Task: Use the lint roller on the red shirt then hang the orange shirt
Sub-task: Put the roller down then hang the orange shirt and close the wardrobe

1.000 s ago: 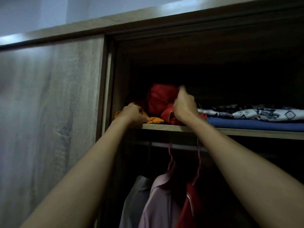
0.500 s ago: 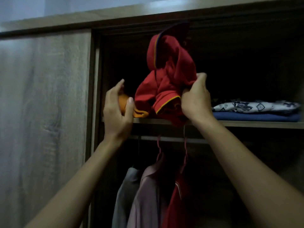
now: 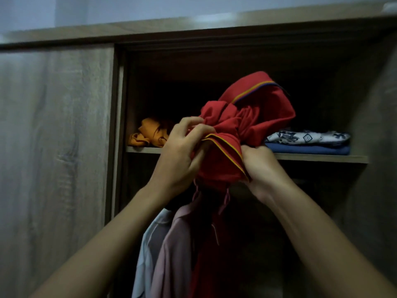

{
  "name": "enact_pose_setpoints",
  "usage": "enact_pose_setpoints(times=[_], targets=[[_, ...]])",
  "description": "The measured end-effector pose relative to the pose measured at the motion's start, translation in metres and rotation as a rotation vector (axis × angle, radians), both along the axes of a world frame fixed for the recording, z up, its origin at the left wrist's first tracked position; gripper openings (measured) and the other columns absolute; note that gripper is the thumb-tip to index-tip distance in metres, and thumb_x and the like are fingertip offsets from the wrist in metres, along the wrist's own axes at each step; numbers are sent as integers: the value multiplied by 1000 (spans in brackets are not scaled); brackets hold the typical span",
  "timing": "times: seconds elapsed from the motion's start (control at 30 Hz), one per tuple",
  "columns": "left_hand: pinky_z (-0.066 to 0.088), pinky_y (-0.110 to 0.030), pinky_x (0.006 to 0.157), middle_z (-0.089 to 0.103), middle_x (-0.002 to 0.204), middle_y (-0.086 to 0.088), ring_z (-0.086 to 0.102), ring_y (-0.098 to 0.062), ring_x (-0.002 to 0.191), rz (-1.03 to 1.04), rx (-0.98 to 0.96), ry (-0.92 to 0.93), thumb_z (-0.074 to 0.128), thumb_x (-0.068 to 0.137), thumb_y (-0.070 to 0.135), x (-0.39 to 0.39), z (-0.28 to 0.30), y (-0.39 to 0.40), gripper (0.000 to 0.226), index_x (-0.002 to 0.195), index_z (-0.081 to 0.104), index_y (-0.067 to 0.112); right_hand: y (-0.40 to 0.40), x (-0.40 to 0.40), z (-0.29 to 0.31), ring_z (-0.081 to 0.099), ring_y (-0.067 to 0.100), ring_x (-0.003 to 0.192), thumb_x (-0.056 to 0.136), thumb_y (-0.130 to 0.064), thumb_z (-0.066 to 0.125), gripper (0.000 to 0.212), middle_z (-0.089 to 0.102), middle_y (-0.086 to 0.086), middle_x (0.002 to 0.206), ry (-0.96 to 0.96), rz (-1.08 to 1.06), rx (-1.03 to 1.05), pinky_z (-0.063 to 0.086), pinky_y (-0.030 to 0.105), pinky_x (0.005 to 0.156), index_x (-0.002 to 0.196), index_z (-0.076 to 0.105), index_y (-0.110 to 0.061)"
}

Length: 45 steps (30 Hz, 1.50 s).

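Head view. Both arms rise from the lower corners of the frame toward an open wardrobe. At centre, the left hand (image 3: 182, 151) and the right hand (image 3: 261, 166) are each closed on the bunched red shirt (image 3: 247, 123), fingers curled into the cloth; the bundle is held up in front of the shelf (image 3: 322, 158), its striped trim showing at the top and along the lower fold. The orange shirt (image 3: 148, 134) lies crumpled on the same shelf, centre left, just beside the left hand and apart from it. At centre right, a patterned folded cloth (image 3: 309, 137) sits atop a blue folded cloth (image 3: 309, 149). Below, lower centre, a pale shirt (image 3: 148, 250), a pink shirt (image 3: 171, 254) and a dark red garment (image 3: 214, 265) hang. A closed wardrobe door (image 3: 53, 147) fills the left of the frame.
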<state>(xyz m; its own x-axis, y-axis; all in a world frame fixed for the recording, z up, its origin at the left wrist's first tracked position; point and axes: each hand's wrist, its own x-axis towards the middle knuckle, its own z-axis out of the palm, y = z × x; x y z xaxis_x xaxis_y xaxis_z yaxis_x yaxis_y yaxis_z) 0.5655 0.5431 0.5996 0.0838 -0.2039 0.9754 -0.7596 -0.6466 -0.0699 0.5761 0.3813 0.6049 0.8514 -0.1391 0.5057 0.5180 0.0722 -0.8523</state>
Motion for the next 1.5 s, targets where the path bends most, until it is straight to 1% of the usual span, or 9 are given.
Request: enact_pose_setpoints(times=[0.27, 0.47, 0.67, 0.9, 1.0, 1.1, 1.23, 1.4, 1.5], targets=[[45, -34, 72, 63, 83, -6, 60, -14, 78, -65, 102, 176, 43, 98, 22, -24, -29, -46, 21, 98, 56, 5, -56, -29, -44, 71, 17, 71, 91, -33, 60, 25, 74, 5, 79, 140, 221, 1, 55, 27, 72, 94, 71, -11], [45, -36, 70, 65, 82, -5, 64, -18, 77, 15, 75, 363, 41, 99, 26, -18, -83, -67, 22, 100, 54, 8, -76, -38, -101, 63, 27, 114, 87, -47, 60, 51, 67, 17, 119, 415, 590, 141, 45, 40, 105, 121, 66, -8], [40, -18, 69, 59, 77, 10, 54, 4, 72, -19, 0, 550, 45, 99, 23, -22, -104, -56, 16, 88, 56, 19, -100, -28, -128, 70, 20, 79, 79, -33, 63, 26, 73, 10, 92, 495, 609, 177, 55, 33, 83, 87, 75, -11], [38, -36, 75, 59, 80, -2, 51, -13, 79, -223, -223, 769, 49, 88, 38, -19, -119, -12, 33, 89, 64, 9, -98, -19, -135, 72, 17, 76, 90, -36, 55, 32, 75, 8, 89, 433, 667, 156, 60, 31, 73, 95, 74, -11], [39, -35, 74, 64, 77, 6, 53, -13, 80, -294, -395, 768, 48, 92, 21, -21, -122, -3, 24, 79, 69, 21, -92, -15, -141, 70, 15, 74, 91, -40, 55, 33, 73, 4, 86, 414, 610, 121, 56, 33, 80, 88, 74, -14], [45, -38, 83, 66, 89, -9, 59, -24, 88, -392, -559, 825, 41, 96, 8, -23, -121, 3, 28, 91, 67, 14, -82, -12, -141, 68, 19, 83, 87, -39, 61, 31, 71, 7, 95, 409, 541, 90, 55, 33, 82, 99, 72, -13], [54, -20, 64, 73, 78, 0, 68, -11, 74, -447, -741, 859, 38, 98, 9, -17, -115, 15, 26, 99, 63, 10, -65, -6, -134, 69, 30, 99, 80, -32, 73, 47, 71, 18, 108, 386, 423, 24, 56, 41, 89, 113, 68, 1], [51, -25, 69, 69, 81, 2, 65, -13, 77, -342, -955, 704, 42, 98, 17, -9, -91, 65, 22, 91, 63, 18, -68, 0, -120, 73, 20, 78, 80, -34, 73, 32, 75, 14, 90, 346, 382, -197, 59, 27, 72, 94, 74, -5], [42, -26, 62, 63, 77, 4, 56, -11, 67, -209, -883, 723, 41, 97, 15, -7, -89, 94, 23, 86, 59, 23, -80, 5, -116, 68, 14, 64, 82, -24, 72, 13, 72, 9, 80, 330, 350, -196, 56, 23, 63, 77, 70, -13]])
